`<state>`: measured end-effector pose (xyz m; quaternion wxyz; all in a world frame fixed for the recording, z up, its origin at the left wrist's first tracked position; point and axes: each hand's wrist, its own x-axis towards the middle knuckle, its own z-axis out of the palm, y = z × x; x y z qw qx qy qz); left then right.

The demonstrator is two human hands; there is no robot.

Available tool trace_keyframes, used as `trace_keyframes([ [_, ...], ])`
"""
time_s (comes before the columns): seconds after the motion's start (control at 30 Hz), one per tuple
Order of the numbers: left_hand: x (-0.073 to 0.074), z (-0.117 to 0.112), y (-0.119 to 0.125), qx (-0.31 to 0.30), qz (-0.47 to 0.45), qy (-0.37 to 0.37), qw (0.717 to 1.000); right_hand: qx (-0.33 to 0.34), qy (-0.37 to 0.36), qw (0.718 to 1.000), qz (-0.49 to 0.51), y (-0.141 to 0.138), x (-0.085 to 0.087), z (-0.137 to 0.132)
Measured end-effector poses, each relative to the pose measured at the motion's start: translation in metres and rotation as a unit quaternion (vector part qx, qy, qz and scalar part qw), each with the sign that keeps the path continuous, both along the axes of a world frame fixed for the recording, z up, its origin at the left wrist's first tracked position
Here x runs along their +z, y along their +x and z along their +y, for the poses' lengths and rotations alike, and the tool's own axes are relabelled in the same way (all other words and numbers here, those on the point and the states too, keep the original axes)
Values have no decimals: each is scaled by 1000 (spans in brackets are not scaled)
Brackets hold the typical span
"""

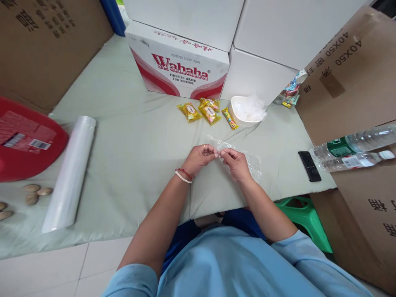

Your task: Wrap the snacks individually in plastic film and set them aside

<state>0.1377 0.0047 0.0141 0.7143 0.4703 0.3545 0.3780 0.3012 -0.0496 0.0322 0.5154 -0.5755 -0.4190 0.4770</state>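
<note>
My left hand (198, 159) and my right hand (235, 163) meet over the table, fingertips nearly touching. Both are closed in a pinch on a clear plastic bag (254, 166), which spreads out behind and to the right of my right hand. Its exact edge between my fingers is too small to make out. Beyond my hands lie several yellow-wrapped snack packets (210, 114) and a slim yellow snack stick (229, 119). To their right stands a white plastic bowl (241, 117) with crumpled clear plastic film (256, 106) in it.
A Wahaha water carton (179, 62) stands at the back. At left are a clear plastic roll (69, 173), a red container (27, 140) and several brown oval objects (31, 199). A black phone (309, 166) and plastic bottles (355, 142) lie right; a green stool (306, 218) is below.
</note>
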Motion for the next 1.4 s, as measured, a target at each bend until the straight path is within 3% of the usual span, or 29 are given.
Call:
trace_keyframes([
  [0.17, -1, 3, -1, 22, 20, -11, 999, -30, -2, 1000, -10, 4, 2, -2],
  [0.43, -5, -1, 2, -80, 24, 12, 996, -8, -23, 1000, -8, 3, 3, -5],
  [0.7, -6, -1, 1, -85, 40, 15, 995, -19, -12, 1000, 14, 9, 3, -9],
  [0.9, 1, -1, -1, -96, 48, 32, 994, -18, 26, 992, -125, 17, -1, -23],
  [1.07, 3, -2, 0, -89, 50, 28, 994, 16, 102, 953, -286, 17, -5, -33],
  [1.27, -6, -2, 0, -100, 87, 38, 990, 36, 91, 956, -277, 20, -4, -27],
  [1.4, -10, -2, 1, -97, 88, 54, 990, 56, 168, 928, -327, 14, 0, -20],
])
